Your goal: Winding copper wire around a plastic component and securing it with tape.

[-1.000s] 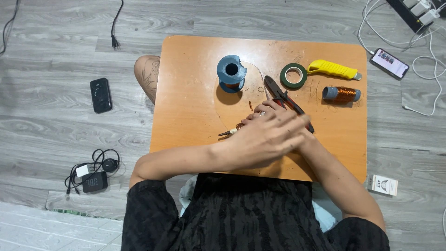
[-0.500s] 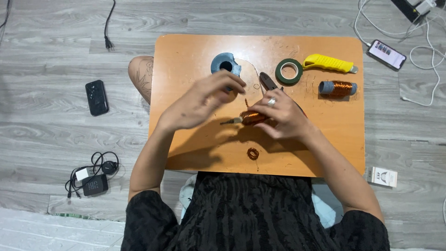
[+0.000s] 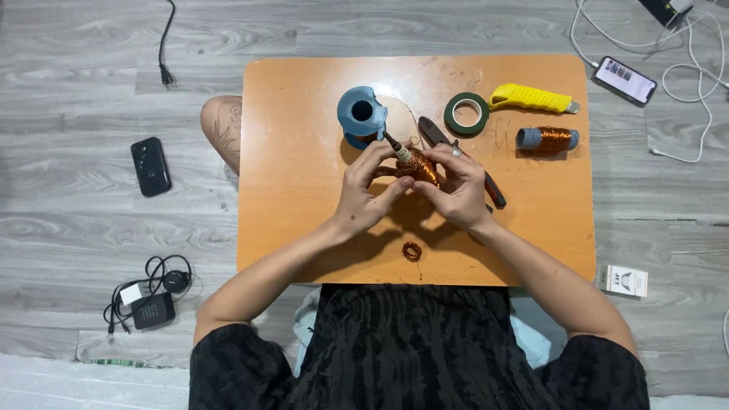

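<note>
Both hands – left hand [image 3: 363, 193] & right hand [image 3: 456, 186] – w/ grip closed on copper coil [image 3: 418, 165] above bench [image 3: 304, 190] centre; I'd keep wire taut, turns tight & even.

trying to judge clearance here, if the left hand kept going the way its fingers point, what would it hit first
The left hand points up and to the right, fingers already on the copper-wound piece both hands hold. Beyond that, probably the pliers, then the green tape roll; height above the table is unclear.
</note>
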